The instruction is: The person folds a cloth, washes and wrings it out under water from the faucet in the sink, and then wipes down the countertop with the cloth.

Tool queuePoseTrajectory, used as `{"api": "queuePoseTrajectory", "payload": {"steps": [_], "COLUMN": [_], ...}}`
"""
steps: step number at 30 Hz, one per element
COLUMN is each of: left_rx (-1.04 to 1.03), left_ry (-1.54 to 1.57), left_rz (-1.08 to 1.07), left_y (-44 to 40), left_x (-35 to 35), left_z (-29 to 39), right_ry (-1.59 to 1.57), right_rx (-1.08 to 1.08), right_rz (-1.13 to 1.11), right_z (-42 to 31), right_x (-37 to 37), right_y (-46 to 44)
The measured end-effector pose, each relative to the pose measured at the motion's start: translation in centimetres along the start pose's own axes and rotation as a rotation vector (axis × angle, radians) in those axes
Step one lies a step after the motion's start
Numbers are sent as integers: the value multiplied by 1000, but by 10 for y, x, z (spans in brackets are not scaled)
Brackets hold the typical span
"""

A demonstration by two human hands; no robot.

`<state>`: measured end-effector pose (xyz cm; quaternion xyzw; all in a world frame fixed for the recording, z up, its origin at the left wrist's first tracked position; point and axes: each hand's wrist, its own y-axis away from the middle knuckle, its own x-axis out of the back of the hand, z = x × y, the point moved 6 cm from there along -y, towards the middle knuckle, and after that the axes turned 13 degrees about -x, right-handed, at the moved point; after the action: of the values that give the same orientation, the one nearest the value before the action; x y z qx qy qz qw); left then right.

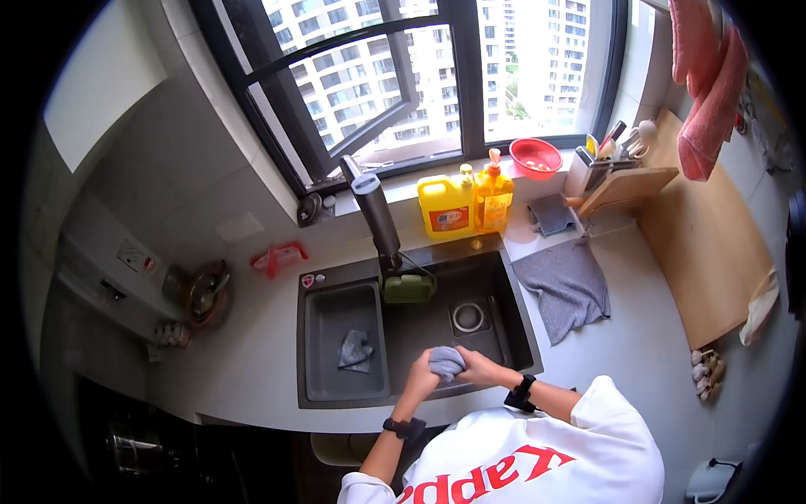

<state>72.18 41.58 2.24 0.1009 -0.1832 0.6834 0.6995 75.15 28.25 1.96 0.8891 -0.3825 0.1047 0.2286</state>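
Note:
A bunched grey cloth [447, 364] is gripped between my two hands over the front of the large sink basin [432, 332]. On its left side my left hand [422, 375] is closed around it. My right hand [479, 367] clasps the other side, close to the basin's front rim. Below the dark tap [379, 220], a green container [409, 288] hangs by the divider. A crumpled grey rag [356, 350] lies in the smaller left basin [323, 323]. The drain [468, 317] shows beyond my hands.
A grey towel [567, 286] lies right of the sink. Behind it stand a yellow jug [446, 206], an orange pump bottle [493, 200] and a red basin [536, 158]. A wooden board [705, 252] leans at the right, near garlic [708, 374]. A red packet [279, 258] lies at left.

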Motion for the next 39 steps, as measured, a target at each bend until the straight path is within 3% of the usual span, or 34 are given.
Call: {"api": "queuePoseTrajectory", "payload": {"steps": [2, 5, 10, 14, 20, 23, 31, 34, 36, 39], "left_rx": [30, 189, 355, 259, 344, 199, 88, 91, 197, 245], "left_ry": [-11, -170, -130, -128, 18, 69, 355, 790, 904, 865], "left_rz": [-24, -90, -151, -148, -239, -233, -369, -318, -279, -236], "left_y": [3, 20, 33, 32, 40, 34, 29, 31, 30, 29], "left_x": [-3, -3, -7, 8, 6, 4, 13, 15, 15, 9], "left_z": [-15, -25, -50, -27, -84, -82, -64, -45, -43, -64], "right_ry": [-19, 221, 432, 437, 531, 607, 482, 420, 409, 140], "right_rx": [2, 81, 174, 169, 310, 271, 103, 9, -20, -72], "right_rz": [-13, 50, 112, 115, 320, 358, 568, 657, 714, 541], "right_z": [1, 25, -2, -4, -8, -8, -11, -2, -2, 27], "right_x": [-1, -18, -14, -24, -30, -23, -13, -18, -22, -31], "right_y": [1, -8, -13, -18, -7, -3, 22, 37, 51, 55]}}
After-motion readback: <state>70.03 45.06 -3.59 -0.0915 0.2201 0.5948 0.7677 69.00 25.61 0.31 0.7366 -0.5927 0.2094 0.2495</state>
